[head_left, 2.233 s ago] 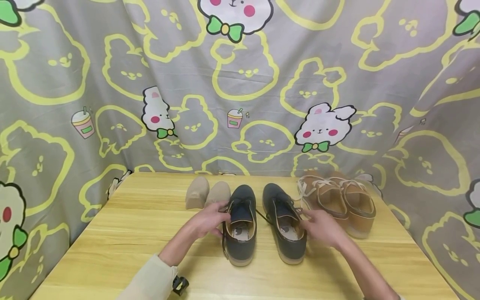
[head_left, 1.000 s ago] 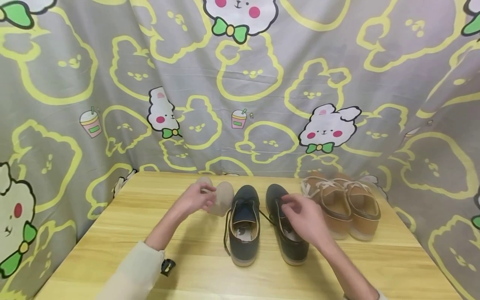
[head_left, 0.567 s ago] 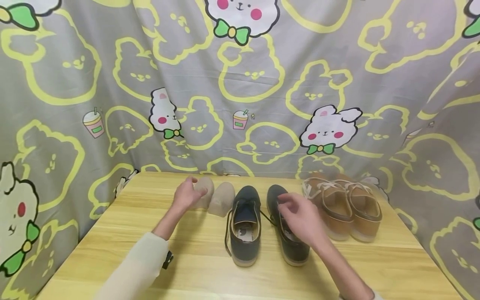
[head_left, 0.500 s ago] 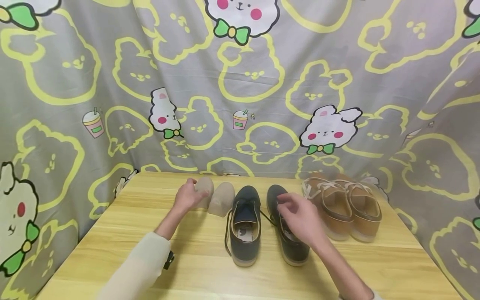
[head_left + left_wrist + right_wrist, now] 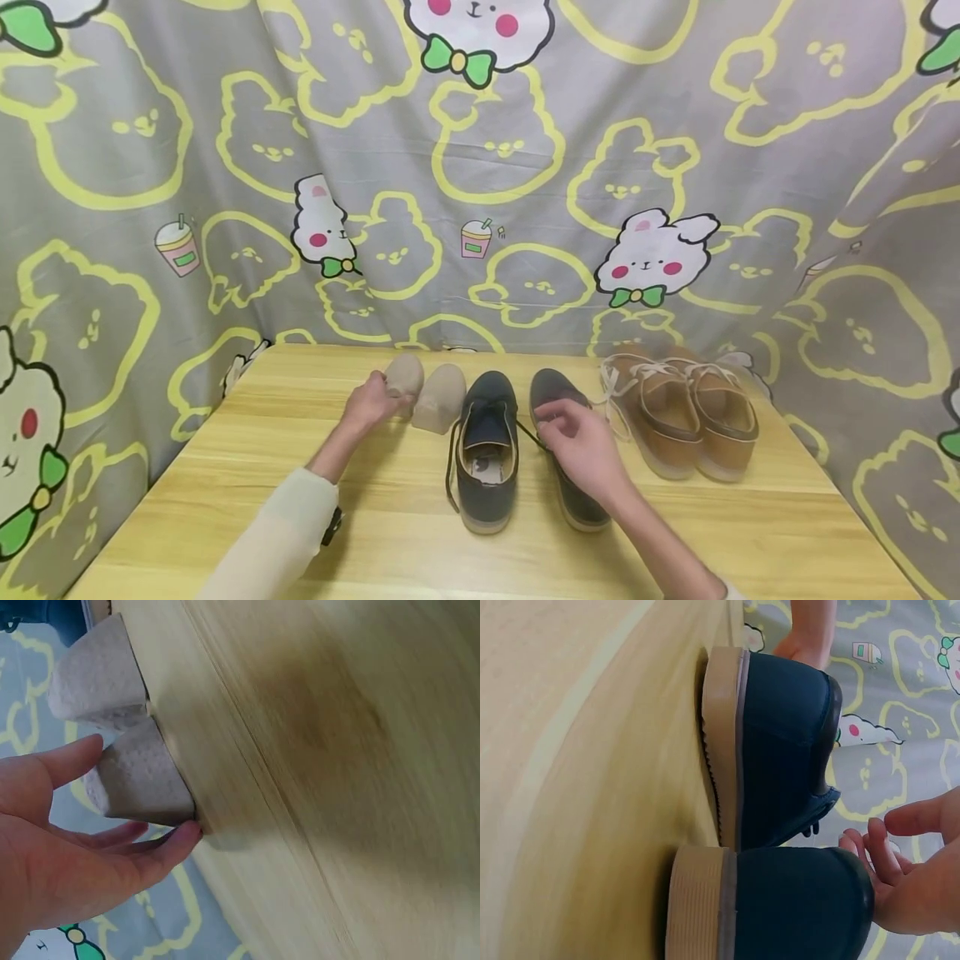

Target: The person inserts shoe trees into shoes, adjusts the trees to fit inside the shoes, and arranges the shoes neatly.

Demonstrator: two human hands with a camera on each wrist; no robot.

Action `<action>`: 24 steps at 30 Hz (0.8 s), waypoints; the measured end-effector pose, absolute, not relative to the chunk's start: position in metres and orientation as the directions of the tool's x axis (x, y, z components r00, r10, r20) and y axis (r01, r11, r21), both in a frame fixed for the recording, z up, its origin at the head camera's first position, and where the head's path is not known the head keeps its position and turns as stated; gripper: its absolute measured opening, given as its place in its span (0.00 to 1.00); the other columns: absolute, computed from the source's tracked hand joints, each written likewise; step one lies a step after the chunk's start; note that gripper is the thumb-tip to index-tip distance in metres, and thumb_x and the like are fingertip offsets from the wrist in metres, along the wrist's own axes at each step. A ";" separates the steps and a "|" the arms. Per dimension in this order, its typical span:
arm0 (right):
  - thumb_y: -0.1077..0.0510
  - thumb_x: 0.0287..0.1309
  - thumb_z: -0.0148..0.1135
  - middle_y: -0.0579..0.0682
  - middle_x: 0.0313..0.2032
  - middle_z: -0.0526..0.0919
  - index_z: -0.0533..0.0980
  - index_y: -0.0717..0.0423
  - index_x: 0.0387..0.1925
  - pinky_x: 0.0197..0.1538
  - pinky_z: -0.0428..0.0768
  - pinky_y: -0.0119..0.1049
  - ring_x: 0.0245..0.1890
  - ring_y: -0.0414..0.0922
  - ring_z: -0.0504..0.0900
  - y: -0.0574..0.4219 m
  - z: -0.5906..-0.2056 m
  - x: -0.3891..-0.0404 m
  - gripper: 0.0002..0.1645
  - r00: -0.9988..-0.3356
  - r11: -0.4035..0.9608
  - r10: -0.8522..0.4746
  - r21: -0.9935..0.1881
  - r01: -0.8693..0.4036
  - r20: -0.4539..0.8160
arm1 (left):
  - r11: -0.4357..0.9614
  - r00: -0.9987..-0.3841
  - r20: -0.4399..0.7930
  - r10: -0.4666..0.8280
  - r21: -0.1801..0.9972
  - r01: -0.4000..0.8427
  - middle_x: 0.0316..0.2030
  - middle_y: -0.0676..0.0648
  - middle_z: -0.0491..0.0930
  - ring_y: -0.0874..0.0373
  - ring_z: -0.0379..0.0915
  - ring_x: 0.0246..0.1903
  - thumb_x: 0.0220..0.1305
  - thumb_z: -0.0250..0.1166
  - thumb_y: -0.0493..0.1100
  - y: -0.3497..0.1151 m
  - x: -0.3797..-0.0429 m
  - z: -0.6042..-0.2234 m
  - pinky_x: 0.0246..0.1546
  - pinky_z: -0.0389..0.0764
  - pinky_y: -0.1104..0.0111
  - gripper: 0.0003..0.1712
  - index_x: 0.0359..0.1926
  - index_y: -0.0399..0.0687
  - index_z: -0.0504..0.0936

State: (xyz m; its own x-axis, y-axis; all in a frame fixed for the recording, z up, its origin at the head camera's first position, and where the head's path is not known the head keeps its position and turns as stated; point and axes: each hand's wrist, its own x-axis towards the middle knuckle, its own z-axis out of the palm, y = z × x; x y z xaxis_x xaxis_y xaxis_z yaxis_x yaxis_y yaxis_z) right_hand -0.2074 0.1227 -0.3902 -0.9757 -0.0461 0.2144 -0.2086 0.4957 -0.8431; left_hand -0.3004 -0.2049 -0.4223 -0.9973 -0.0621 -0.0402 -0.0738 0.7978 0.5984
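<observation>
My left hand (image 5: 371,402) holds the leftmost of two beige, rough-surfaced toe-shaped shoe inserts (image 5: 406,377) at the table's back. In the left wrist view, thumb and fingers straddle this insert (image 5: 146,780). The other insert (image 5: 440,398) stands beside it, untouched. Over the right dark navy lace-up shoe (image 5: 585,508) my right hand (image 5: 588,450) hovers with loosely bent fingers, hiding much of its opening. The right wrist view shows nothing between those fingers (image 5: 885,855). The left navy shoe (image 5: 487,500) stands upright with a black lace hanging at its left side.
A pair of brown shoes (image 5: 671,454) with pale laces stands at the right. All rest on a wood-grain table (image 5: 262,450). A grey patterned curtain (image 5: 510,333) hangs behind and at both sides.
My left hand has left the left navy shoe and moved left to take hold of the leftmost insert. The right hand has moved from the right shoe's outer side to above it.
</observation>
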 end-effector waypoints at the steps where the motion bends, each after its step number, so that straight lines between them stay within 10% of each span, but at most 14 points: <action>1: 0.64 0.61 0.63 0.48 0.34 0.88 0.84 0.57 0.46 0.43 0.81 0.35 0.35 0.39 0.84 0.123 -0.391 -0.208 0.12 -0.976 0.493 -0.043 -0.845 -0.206 0.213 | 0.799 -0.997 -0.040 -0.059 0.597 -0.071 0.57 0.21 0.75 0.27 0.74 0.56 0.65 0.66 0.50 -0.206 -0.300 -0.422 0.56 0.77 0.43 0.41 0.65 0.23 0.64; 12: 0.64 0.61 0.62 0.50 0.33 0.88 0.84 0.57 0.45 0.42 0.81 0.35 0.33 0.40 0.84 0.122 -0.391 -0.209 0.12 -0.979 0.470 -0.038 -0.861 -0.193 0.199 | 0.759 -0.992 0.069 -0.103 0.651 -0.033 0.50 0.28 0.82 0.42 0.78 0.40 0.62 0.55 0.41 -0.223 -0.296 -0.424 0.38 0.79 0.56 0.27 0.58 0.27 0.76; 24: 0.64 0.59 0.62 0.49 0.36 0.89 0.85 0.54 0.44 0.43 0.81 0.35 0.35 0.39 0.84 0.119 -0.389 -0.207 0.12 -0.979 0.482 -0.031 -0.855 -0.193 0.204 | 0.672 -0.947 0.174 -0.271 0.738 -0.057 0.47 0.31 0.86 0.38 0.83 0.44 0.60 0.58 0.42 -0.232 -0.293 -0.425 0.40 0.82 0.55 0.25 0.56 0.32 0.81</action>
